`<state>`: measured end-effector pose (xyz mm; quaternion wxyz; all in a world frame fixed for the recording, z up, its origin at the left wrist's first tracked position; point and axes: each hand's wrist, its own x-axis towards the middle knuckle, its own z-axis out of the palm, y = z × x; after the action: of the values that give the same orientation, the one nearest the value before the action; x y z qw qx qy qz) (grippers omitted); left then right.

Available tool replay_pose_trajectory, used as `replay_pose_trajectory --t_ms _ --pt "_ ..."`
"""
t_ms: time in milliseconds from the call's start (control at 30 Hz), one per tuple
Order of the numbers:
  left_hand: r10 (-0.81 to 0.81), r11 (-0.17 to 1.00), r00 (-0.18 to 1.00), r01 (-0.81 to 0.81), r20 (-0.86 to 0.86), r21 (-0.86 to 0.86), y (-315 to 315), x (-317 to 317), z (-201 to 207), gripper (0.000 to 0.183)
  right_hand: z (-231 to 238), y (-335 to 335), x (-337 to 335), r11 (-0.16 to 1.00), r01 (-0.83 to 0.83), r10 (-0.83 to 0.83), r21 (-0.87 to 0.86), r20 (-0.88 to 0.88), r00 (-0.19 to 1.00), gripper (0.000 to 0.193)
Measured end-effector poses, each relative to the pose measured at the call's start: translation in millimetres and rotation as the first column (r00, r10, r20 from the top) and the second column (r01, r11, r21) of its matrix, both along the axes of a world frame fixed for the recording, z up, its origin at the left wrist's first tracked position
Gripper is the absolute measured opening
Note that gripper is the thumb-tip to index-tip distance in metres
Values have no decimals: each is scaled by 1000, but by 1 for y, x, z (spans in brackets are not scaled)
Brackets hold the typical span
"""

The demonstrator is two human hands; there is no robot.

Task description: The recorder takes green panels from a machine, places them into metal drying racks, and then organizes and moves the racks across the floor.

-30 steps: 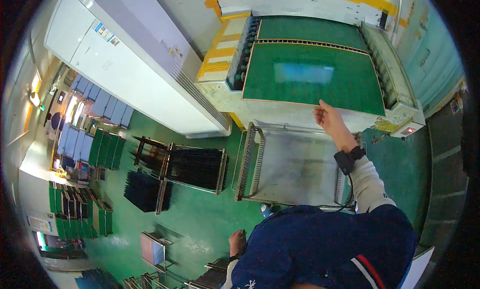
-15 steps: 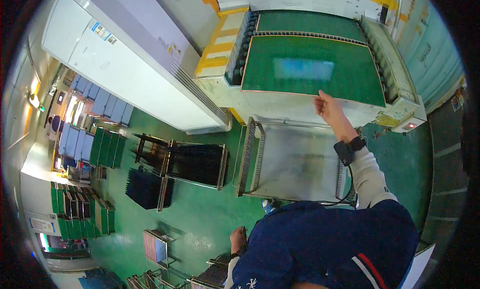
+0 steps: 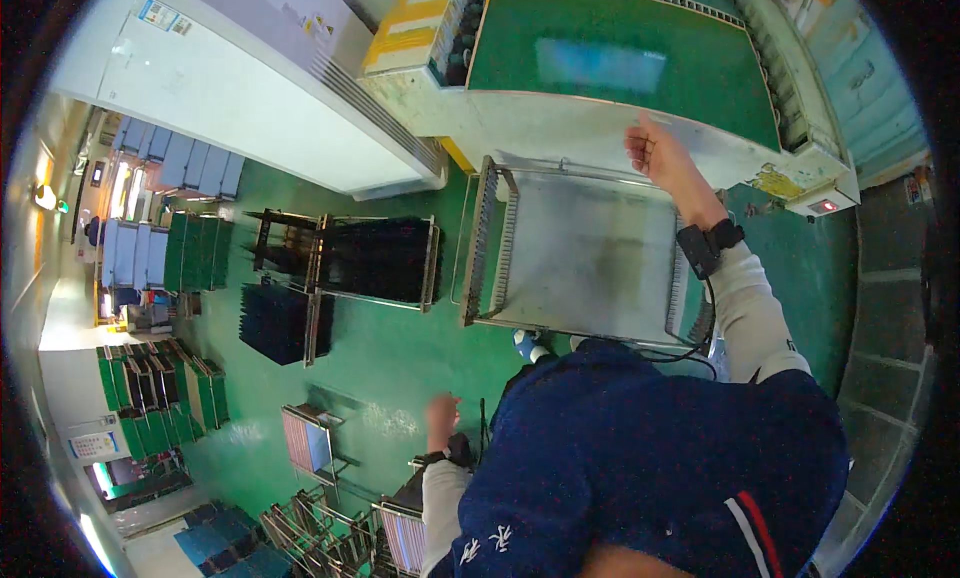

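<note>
A large flat green panel [image 3: 690, 88] with a pale edge lies on the rollers of a conveyor machine [image 3: 580, 130], with a shiny reflection on its top. My right hand [image 3: 660, 156] is just in front of the panel's near edge, its index finger reaching toward that edge and the other fingers loosely bent. Nothing shows in it. Whether the fingertip touches the panel I cannot tell. Below that hand stands a metal slotted rack [image 3: 590, 258] with a grey flat surface. My left hand [image 3: 442, 418] hangs low at my left side, above the floor, its fingers smeared by motion.
A tall white cabinet unit [image 3: 250, 88] stands left of the machine. Racks of dark panels [image 3: 375, 263] are on the green floor [image 3: 400, 363] to the left, with a small rack of panels [image 3: 310, 443] nearer. Several metal frames [image 3: 310, 528] crowd the lower left. My shoe [image 3: 527, 345] is beside the slotted rack.
The view has tipped downward, so the machine sits higher in it. My right hand has drawn slightly back from the panel's edge. My left hand has swung outward from my side.
</note>
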<state>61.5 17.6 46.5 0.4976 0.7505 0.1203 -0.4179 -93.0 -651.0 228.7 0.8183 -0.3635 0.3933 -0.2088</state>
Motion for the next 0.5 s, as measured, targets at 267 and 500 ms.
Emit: replay_pose_trajectory --t_ms 267,500 --pt "-156 981 980 168 -125 94 -76 42 26 27 -90 22 -18 974 -211 181 -78 -284 942 32" --pt "-661 726 732 680 -168 104 -187 20 13 43 -145 23 36 849 -441 224 -291 -557 800 28"
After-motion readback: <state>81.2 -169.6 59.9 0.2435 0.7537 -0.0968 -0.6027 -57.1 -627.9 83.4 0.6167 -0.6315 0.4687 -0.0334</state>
